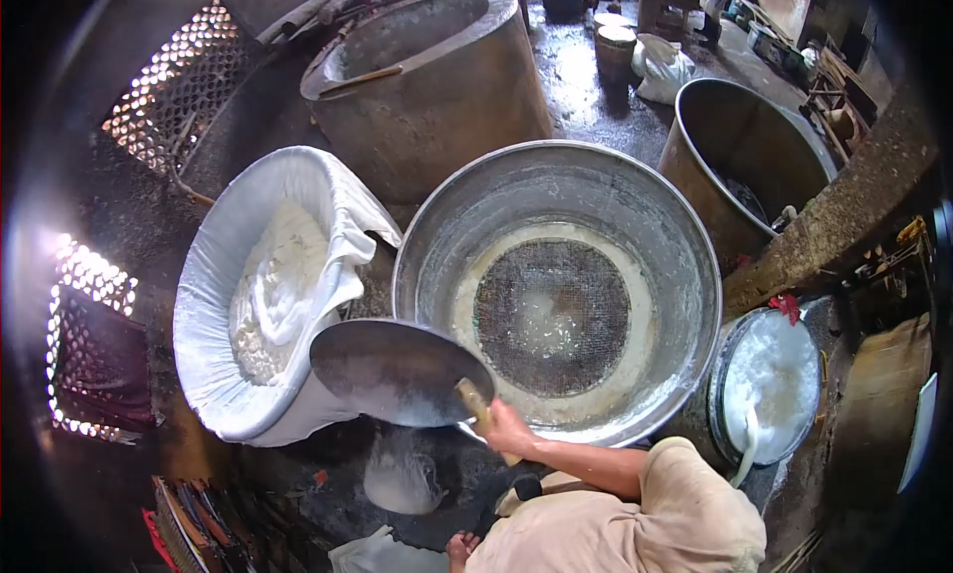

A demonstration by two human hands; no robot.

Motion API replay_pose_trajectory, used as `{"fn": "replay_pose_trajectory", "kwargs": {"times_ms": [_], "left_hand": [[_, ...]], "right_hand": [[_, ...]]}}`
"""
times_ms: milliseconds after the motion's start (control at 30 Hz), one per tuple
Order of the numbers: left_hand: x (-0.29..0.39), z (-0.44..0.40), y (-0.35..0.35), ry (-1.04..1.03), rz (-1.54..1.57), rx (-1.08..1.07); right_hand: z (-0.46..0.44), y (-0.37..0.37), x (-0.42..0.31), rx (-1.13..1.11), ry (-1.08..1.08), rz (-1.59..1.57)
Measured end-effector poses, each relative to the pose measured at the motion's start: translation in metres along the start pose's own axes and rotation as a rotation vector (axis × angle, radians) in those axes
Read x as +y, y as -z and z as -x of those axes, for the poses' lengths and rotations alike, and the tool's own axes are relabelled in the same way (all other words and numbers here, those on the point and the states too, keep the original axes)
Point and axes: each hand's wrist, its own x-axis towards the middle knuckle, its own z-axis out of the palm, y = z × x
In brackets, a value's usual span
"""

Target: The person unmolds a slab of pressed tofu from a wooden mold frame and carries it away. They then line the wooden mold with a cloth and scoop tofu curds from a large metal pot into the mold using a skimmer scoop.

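Note:
My right hand (507, 429) is closed around the wooden handle (475, 402) of a wide, dark metal pan (397, 370). The pan hangs tilted between a cloth-lined tub (213, 375) and a big round metal basin (680, 265), overlapping the rims of both in view. Wet white pulp (283, 285) lies on the tub's white cloth. A dark mesh sieve (551, 315) with a pale ring and scattered white bits sits in the basin. At the bottom edge, what looks like my left hand (463, 547) shows only in part, its grip unclear.
A large round vat (437, 117) stands behind, with a stick on its rim. Right of the basin are a deep metal drum (685, 166) and a vessel of white, foamy liquid (769, 384) with a pale hose in it. A wooden beam (844, 221) slants past them.

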Motion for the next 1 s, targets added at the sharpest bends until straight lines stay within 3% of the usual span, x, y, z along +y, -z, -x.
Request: {"fn": "replay_pose_trajectory", "kwargs": {"times_ms": [33, 100, 133, 167, 200, 233, 267, 333, 367, 400, 433, 467, 567, 700, 767, 867, 933, 1000], "left_hand": [[0.007, 0.001, -0.004, -0.023, -0.006, 0.008], [0.041, 0.004, -0.018, 0.522, 0.655, 0.227], [0.053, 0.003, -0.018, 0.508, 0.743, 0.162], [0.072, 0.004, -0.019, 0.53, 0.736, 0.185], [0.107, 0.007, -0.025, 0.477, 0.596, 0.206], [0.139, 0.007, -0.033, 0.422, 0.457, 0.219], [0.163, 0.006, -0.038, 0.438, 0.453, 0.234], [0.2, 0.004, -0.042, 0.325, 0.406, 0.274], [0.21, 0.0, -0.045, 0.343, 0.399, 0.286], [0.218, -0.003, -0.047, 0.319, 0.322, 0.272], [0.225, -0.006, -0.049, 0.294, 0.243, 0.256], [0.231, -0.008, -0.051, 0.305, 0.238, 0.243], [0.242, -0.016, -0.056, 0.36, 0.118, 0.211], [0.249, -0.009, -0.059, 0.374, 0.138, 0.248], [0.223, -0.002, -0.044, 0.378, 0.285, 0.125], [0.217, 0.014, -0.053, 0.401, 0.228, 0.19], [0.212, 0.022, -0.057, 0.383, 0.296, 0.16], [0.207, 0.026, -0.054, 0.35, 0.358, 0.124]], "right_hand": [[-0.025, 0.01, 0.027, 0.045, -0.032, 0.079], [-0.046, 0.071, 0.032, 0.088, -0.137, 0.048], [-0.072, 0.091, 0.07, 0.153, -0.137, 0.157], [-0.083, 0.128, 0.076, 0.116, -0.245, -0.028], [-0.108, 0.143, 0.129, 0.299, 0.076, -0.119], [-0.122, 0.173, 0.136, 0.368, -0.131, -0.292], [-0.141, 0.207, 0.15, 0.39, -0.234, -0.134], [-0.2, 0.27, 0.246, 0.375, -0.493, -0.142], [-0.21, 0.289, 0.245, 0.649, -0.318, 0.186], [-0.225, 0.315, 0.244, 0.712, -0.33, 0.338], [-0.243, 0.343, 0.264, 0.688, -0.444, 0.453], [-0.24, 0.358, 0.224, 0.649, -0.477, 0.486], [-0.253, 0.383, 0.244, 0.621, -0.438, 0.525], [-0.25, 0.345, 0.328, 0.497, -0.471, 0.409], [-0.236, 0.295, 0.378, 0.376, -0.522, 0.063], [-0.221, 0.204, 0.407, 0.06, -0.727, -0.74], [-0.23, 0.155, 0.414, -0.276, -0.968, -0.999], [-0.234, 0.114, 0.376, -0.202, -0.842, -1.052]]}}
